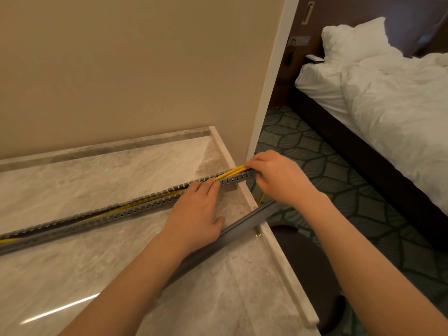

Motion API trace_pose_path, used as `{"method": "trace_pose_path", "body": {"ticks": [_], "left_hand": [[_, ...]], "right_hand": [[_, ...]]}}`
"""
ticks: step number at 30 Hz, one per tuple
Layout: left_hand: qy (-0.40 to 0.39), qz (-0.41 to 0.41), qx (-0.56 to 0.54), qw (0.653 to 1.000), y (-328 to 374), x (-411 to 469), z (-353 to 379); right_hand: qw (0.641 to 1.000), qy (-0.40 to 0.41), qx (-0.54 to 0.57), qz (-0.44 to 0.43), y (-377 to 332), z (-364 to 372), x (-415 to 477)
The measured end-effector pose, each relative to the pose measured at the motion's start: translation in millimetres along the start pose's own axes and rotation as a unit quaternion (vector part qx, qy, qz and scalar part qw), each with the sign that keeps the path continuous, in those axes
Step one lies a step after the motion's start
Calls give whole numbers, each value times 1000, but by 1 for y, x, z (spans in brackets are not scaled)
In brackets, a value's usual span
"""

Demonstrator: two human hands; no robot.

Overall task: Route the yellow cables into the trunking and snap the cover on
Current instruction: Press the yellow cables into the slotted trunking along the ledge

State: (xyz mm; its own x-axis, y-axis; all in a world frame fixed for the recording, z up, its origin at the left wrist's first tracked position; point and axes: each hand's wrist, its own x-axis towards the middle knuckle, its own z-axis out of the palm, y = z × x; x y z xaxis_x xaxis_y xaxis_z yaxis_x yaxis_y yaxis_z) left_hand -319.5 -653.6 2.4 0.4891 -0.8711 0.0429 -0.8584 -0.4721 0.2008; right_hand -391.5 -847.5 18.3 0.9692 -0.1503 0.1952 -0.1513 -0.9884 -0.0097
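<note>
Head view: left hand (196, 209) lies flat, pinning the trunking (101, 214) on the counter (72, 263), so right hand (271, 177) can pinch the cables (232, 171) down into its end. Cover (242, 223) waits beside.
</note>
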Motion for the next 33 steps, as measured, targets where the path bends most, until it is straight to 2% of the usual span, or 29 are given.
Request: {"method": "trace_pose_path", "body": {"ticks": [9,20,30,33], "left_hand": [[1,0,-5,1000,0,0,0],[10,-3,-10,1000,-1,0,2],[10,-6,-14,1000,-1,0,4],[11,-4,-12,1000,-1,-1,4]], "right_hand": [[999,4,-48,23,-21,9,-2],[998,-11,-48,25,-20,3,8],[999,-26,3,46,-10,-3,10],[999,-29,-16,29,-10,-3,10]]}}
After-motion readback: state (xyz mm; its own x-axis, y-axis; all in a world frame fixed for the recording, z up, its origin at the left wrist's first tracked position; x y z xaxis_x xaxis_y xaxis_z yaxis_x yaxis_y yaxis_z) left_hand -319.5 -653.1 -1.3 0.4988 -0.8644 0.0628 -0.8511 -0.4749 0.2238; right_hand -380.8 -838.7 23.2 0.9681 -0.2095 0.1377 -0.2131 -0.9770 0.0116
